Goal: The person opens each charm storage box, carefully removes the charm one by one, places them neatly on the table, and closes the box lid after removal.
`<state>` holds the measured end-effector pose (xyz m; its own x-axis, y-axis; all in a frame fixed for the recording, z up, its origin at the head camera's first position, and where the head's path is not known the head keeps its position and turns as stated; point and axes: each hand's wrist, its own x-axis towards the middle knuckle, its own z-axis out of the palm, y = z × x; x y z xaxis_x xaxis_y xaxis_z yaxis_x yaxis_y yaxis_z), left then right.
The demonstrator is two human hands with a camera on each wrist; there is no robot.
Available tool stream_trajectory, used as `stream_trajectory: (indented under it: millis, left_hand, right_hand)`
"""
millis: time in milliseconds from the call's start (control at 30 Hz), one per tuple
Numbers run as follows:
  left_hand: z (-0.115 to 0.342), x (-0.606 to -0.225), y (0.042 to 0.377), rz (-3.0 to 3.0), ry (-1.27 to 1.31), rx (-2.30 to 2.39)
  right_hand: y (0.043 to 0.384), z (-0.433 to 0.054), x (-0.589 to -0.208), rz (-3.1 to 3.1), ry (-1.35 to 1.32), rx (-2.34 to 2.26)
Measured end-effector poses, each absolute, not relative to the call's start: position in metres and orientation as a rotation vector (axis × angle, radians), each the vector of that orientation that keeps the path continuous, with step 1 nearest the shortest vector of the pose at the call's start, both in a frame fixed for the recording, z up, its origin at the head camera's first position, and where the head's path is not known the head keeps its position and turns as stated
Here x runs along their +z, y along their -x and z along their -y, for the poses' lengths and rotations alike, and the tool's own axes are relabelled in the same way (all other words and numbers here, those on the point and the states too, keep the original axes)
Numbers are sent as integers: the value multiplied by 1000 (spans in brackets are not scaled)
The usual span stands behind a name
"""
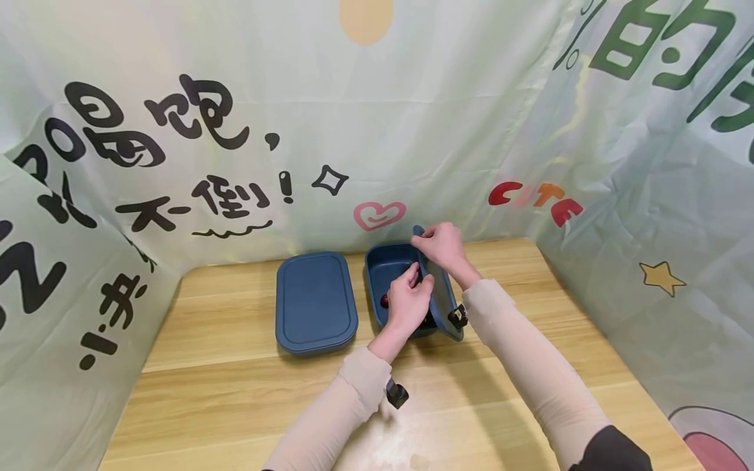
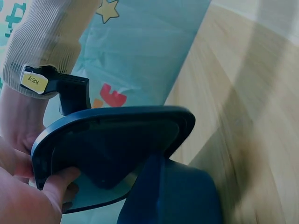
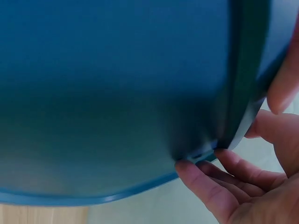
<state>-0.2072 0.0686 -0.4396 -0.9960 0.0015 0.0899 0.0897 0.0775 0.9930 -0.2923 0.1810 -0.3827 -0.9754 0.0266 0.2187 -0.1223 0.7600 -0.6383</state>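
Observation:
A blue lid (image 1: 442, 294) stands tilted up along the right side of an open blue food container (image 1: 377, 288), its underside (image 2: 112, 144) showing in the left wrist view. My right hand (image 1: 443, 245) pinches the lid near its far corner. At the lid's edge, over the container, my left hand (image 1: 408, 301) has its thumb and fingers bent around the rim. In the right wrist view, fingertips (image 3: 201, 182) press at the rim. A small dark red item (image 1: 385, 301) lies inside the container, partly hidden by the left hand.
A second blue container with its lid (image 1: 316, 301) on stands to the left on the wooden table (image 1: 230, 340). Printed fabric (image 1: 442, 131) hangs behind the table and along both sides, close to the containers at the back.

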Motion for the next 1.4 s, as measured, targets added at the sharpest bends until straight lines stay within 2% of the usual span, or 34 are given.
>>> stream_trajectory:
  millis: [267,600,1400]
  left_hand:
    - [-78,-441,207,2314,112,-2025]
    - [-89,-444,207,2260,217,-2164]
    - [-92,-455,203,2244,315,-2183]
  right_hand:
    - [288,-191,-377,2738,-1,1056]
    - [282,-209,-377,2749,103,1207]
    - [271,-245,-369,2712,186,1467]
